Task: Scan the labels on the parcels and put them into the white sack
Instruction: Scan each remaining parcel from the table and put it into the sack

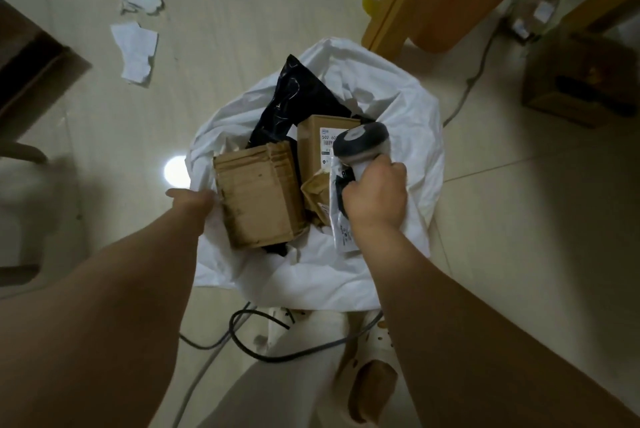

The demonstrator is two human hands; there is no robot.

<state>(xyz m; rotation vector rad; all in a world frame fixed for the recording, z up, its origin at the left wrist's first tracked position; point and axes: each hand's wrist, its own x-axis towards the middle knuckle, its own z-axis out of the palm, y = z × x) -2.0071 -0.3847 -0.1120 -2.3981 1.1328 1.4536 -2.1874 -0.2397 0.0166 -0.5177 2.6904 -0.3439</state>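
Observation:
The white sack (398, 105) stands open on the floor in the middle of the view. Inside lie a worn brown cardboard box (258, 197), a labelled brown box (317, 147), a black plastic mailer (294, 102) and a small brown padded pouch (317, 194). My left hand (192, 201) grips the sack's left rim. My right hand (375, 199) grips a grey and white barcode scanner (362, 142) together with a clear flat packet (341, 220), both held over the sack's right side.
Torn white papers (136, 50) lie on the tiled floor at the upper left. A wooden table leg (398, 2) and an orange bin (460, 2) stand behind the sack. A cardboard box (581, 81) sits at right. Cables (249, 341) run by my feet.

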